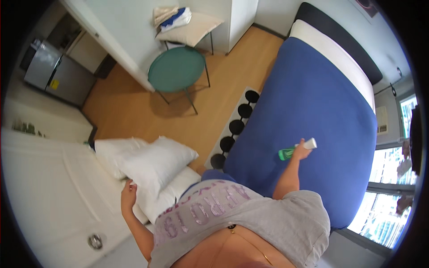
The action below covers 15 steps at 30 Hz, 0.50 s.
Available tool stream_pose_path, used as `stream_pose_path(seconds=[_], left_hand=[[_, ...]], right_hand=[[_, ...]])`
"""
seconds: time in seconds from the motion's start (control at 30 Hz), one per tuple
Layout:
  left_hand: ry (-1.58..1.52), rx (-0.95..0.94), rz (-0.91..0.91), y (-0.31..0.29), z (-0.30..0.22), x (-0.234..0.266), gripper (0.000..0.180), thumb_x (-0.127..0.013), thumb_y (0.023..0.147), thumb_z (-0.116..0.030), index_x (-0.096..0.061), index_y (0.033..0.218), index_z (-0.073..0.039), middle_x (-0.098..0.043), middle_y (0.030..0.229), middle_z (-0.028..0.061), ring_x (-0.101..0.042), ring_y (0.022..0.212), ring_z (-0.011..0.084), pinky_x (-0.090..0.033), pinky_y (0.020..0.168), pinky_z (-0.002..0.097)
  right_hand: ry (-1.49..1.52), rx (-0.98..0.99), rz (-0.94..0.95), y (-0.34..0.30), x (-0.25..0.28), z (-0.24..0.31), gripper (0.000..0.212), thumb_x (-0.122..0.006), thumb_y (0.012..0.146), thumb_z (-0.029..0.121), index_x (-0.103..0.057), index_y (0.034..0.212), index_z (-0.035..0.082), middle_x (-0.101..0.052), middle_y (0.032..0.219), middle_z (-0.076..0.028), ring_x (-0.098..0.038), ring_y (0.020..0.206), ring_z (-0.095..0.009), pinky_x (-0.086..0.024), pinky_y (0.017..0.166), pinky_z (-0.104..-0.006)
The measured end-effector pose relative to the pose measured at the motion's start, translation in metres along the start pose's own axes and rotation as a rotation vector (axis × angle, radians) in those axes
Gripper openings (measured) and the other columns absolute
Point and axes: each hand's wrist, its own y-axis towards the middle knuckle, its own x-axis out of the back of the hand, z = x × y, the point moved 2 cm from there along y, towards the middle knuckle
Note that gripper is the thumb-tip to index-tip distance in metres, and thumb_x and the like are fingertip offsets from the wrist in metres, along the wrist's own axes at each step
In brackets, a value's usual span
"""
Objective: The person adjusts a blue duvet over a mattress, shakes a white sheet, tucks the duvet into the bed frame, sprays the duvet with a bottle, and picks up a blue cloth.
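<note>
My right hand (302, 152) is wrapped around the middle of a green bottle (286, 154) with a white top (310, 143). It holds the bottle tilted above the blue bed cover (308, 98), and the green end points to the left. At the lower left, my left hand (129, 192) is closed beside the stacked white pillows (156, 161). A small bit of white shows at its fingertips. I cannot tell whether that is part of a pillow or a separate thing.
A green round table (176, 69) stands on the wood floor. Behind it, a chair holds a beige cushion (192, 33) and folded cloths (172, 18). A dotted rug (234, 127) lies along the bed. Left are a white door (53, 192) and a small grey fridge (67, 76).
</note>
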Motion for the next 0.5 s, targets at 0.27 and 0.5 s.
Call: stream_pose_path(seconds=[0.27,0.5], left_hand=[[-0.021,-0.320,0.240,0.146,-0.090,-0.056,0.037,-0.054,0.084,-0.023,-0.053,0.114,-0.002,-0.058,0.108,0.0230,-0.057,0.099,0.0345,-0.044,0.085,0.0399],[-0.075,-0.528,0.442,0.240,-0.230,-0.110,0.042,-0.055,0.084,-0.026,-0.051,0.116,0.001,-0.058,0.110,0.0204,-0.056,0.103,0.0324,-0.044,0.086,0.0371]], right_hand=[[-0.143,0.240,0.306,-0.062,-0.023,0.041,0.050,-0.071,0.069,0.028,-0.053,0.108,0.003,-0.061,0.098,-0.016,-0.058,0.093,-0.035,-0.044,0.080,-0.0420],[-0.161,0.312,0.567,-0.099,-0.123,0.065,0.050,-0.074,0.068,0.030,-0.054,0.102,0.000,-0.058,0.095,-0.017,-0.055,0.090,-0.035,-0.042,0.081,-0.0428]])
